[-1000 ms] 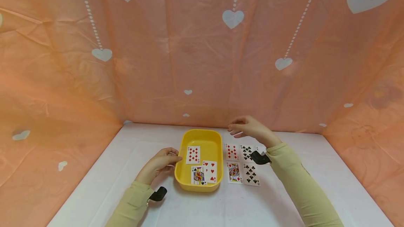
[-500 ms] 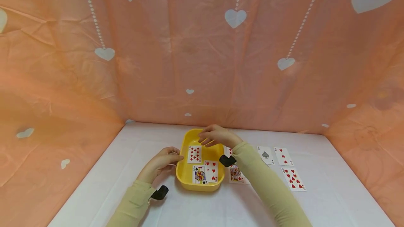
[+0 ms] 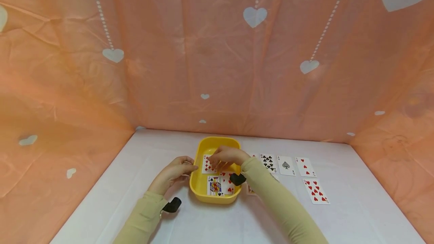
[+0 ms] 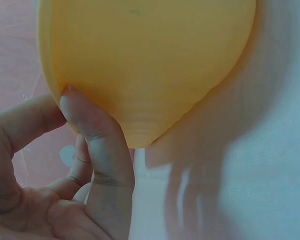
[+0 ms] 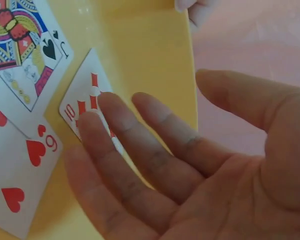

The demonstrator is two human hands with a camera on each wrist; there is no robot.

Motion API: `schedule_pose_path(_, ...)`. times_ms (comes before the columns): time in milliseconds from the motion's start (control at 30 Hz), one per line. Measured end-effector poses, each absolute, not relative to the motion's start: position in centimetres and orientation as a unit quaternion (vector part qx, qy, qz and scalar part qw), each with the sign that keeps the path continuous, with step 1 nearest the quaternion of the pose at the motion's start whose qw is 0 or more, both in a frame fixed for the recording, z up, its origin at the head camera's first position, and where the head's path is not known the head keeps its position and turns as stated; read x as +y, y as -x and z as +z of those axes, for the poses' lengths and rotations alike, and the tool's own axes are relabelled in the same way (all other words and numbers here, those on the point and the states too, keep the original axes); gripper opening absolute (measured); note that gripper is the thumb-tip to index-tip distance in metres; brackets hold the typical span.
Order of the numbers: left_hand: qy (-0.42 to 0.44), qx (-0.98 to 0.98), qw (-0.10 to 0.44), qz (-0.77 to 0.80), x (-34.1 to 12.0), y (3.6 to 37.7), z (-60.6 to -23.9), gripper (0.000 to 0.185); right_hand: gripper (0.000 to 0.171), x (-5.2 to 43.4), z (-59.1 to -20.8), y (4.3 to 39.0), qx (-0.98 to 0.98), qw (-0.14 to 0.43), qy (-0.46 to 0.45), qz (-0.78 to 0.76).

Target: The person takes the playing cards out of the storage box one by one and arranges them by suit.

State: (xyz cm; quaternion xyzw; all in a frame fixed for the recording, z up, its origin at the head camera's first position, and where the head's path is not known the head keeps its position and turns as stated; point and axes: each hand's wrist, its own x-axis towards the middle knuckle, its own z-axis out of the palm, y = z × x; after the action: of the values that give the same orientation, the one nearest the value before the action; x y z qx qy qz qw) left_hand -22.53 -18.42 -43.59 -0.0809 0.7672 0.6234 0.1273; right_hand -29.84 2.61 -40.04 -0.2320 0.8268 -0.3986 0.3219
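My left hand (image 3: 175, 171) pinches the left rim of a yellow plastic tray (image 3: 217, 199) between thumb and forefinger, as the left wrist view confirms. Inside the tray lie three playing cards: the ten of diamonds (image 3: 207, 163), the jack of spades (image 3: 213, 186) and the six of hearts (image 3: 228, 185), which overlaps the jack's edge. Over the tray hovers my right hand (image 3: 228, 156), fingers loosely bent and holding nothing. In the right wrist view its fingertips partly cover the ten of diamonds; whether they touch it I cannot tell.
Right of the tray on the white tabletop (image 3: 356, 183) lie face-up cards: a club card (image 3: 269, 163), the ace of spades (image 3: 286, 166), a three of hearts (image 3: 306, 167) and a larger-numbered heart card (image 3: 316, 191). My right forearm hides others. An orange curtain (image 3: 223, 67) walls the back.
From above the table cards, my right hand has swung left over the tray, then lowered into it toward the ten of diamonds. The left hand keeps its hold on the rim.
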Motion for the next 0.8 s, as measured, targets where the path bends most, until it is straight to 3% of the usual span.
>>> schedule_pose_path(467,0.062,0.754,0.123,0.643,-18.61,22.51,-43.96,0.024,0.039,2.11,-40.6,28.98,0.856,0.347,0.221,-0.312)
schedule_pose_path(800,0.057,0.751,0.122,0.646,-18.58,22.42,-43.88,0.025,0.02,2.24,-40.39,29.14,0.85,0.347,0.244,-0.313)
